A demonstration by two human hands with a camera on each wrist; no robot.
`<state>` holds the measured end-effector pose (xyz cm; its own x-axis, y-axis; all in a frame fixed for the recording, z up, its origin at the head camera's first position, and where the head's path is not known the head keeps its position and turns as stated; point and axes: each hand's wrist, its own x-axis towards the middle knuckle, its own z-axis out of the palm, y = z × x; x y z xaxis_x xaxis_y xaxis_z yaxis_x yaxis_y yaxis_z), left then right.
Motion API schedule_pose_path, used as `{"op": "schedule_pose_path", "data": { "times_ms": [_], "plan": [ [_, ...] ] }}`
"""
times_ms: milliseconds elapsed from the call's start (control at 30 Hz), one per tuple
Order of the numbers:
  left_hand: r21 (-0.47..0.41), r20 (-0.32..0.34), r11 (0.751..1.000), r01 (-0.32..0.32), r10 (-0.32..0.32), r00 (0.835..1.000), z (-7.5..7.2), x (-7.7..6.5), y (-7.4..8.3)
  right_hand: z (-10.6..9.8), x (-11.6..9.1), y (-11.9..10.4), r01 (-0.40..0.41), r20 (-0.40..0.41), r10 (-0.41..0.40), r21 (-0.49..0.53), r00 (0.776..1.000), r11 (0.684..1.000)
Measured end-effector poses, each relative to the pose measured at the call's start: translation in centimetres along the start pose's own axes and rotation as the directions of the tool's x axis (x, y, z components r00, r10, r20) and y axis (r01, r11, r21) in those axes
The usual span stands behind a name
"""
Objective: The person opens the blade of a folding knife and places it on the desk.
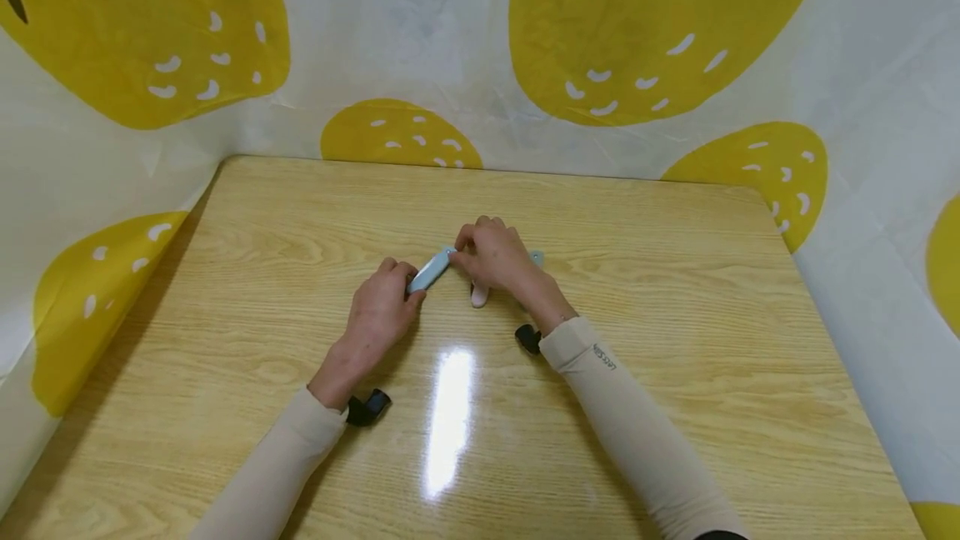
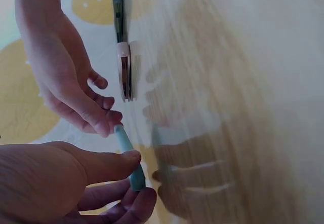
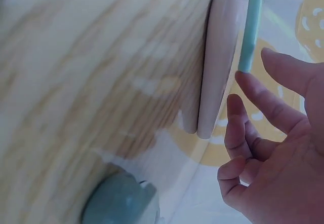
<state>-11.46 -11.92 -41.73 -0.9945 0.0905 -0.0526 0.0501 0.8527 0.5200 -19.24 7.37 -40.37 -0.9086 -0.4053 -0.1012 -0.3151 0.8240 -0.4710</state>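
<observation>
A slim light blue bar (image 1: 430,272), shaped like a small box cutter with a dot at its far end, is held tilted above the table. My left hand (image 1: 378,302) pinches its near end between thumb and fingers. At the other end my right hand (image 1: 495,252) touches the tip; in the right wrist view the index fingertip (image 3: 244,79) meets it and the thumb stands slightly apart. Under the right hand lies a pink two-armed piece (image 3: 220,57), dark between its arms. Beyond it is a grey-green piece (image 1: 537,257), partly hidden by that hand.
All this is on a wood-grain table (image 1: 637,440) with a bright light reflection near its middle. White cloth (image 1: 412,40) with large yellow fruit prints hangs behind and along both sides of the table. A black wrist camera (image 1: 369,407) sits at the left wrist.
</observation>
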Motion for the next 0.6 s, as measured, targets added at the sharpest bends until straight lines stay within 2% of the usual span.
{"op": "schedule_pose_path", "data": {
  "times_ms": [100, 200, 300, 400, 600],
  "plan": [
    [-0.017, -0.024, 1.000, -0.013, 0.013, 1.000, -0.2, 0.1, -0.1, -0.1, 0.0, 0.1, -0.036, -0.005, 0.036, 0.098, 0.999, 0.995],
    [-0.042, -0.037, 0.999, -0.035, 0.034, 0.999, -0.5, 0.1, -0.2, -0.2, -0.1, 0.1, -0.066, -0.006, 0.069, 0.226, 0.998, 0.972],
    [-0.069, -0.035, 0.996, -0.056, 0.053, 0.998, -1.0, 0.1, -0.2, -0.4, -0.1, 0.1, -0.044, -0.033, 0.058, 0.336, 0.998, 0.941],
    [-0.107, -0.029, 0.992, -0.069, 0.067, 0.997, -1.3, 0.3, -0.3, -0.6, -0.1, 0.4, -0.006, -0.052, 0.030, 0.402, 0.998, 0.915],
    [-0.198, -0.033, 0.976, -0.095, 0.090, 0.995, -1.5, 0.6, -0.6, -1.3, -0.4, 0.7, -0.008, -0.023, 0.024, 0.530, 0.999, 0.848]
  ]
}}
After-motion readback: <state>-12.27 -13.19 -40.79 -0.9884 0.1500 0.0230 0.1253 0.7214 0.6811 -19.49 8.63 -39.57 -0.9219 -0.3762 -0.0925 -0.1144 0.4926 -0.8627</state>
